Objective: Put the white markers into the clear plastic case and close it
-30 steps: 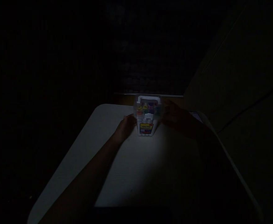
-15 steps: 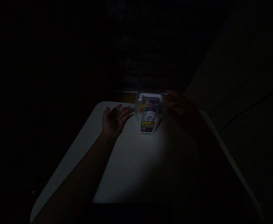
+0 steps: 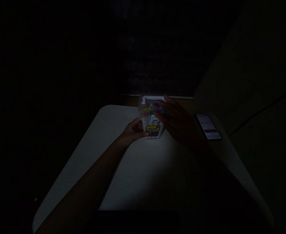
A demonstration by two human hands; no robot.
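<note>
A clear plastic case [image 3: 150, 117] with a white handle and a yellow label stands upright at the far middle of a white table [image 3: 133, 172]. Coloured marker caps show through its lid. My left hand [image 3: 133, 131] is wrapped against the case's lower left side. My right hand [image 3: 175, 122] lies over the case's right side and top, its fingers reaching the lid near the handle. The scene is very dark, so the right fingers are hard to make out.
A phone [image 3: 208, 126] with a lit screen lies on the table to the right of the case. The table's rounded edges fall away left and right into darkness. A pale wall rises at the right.
My left hand was open and lifted off the table beside the case; it has closed in on the case's left side. My right hand came from behind onto the case, uncovering the phone.
</note>
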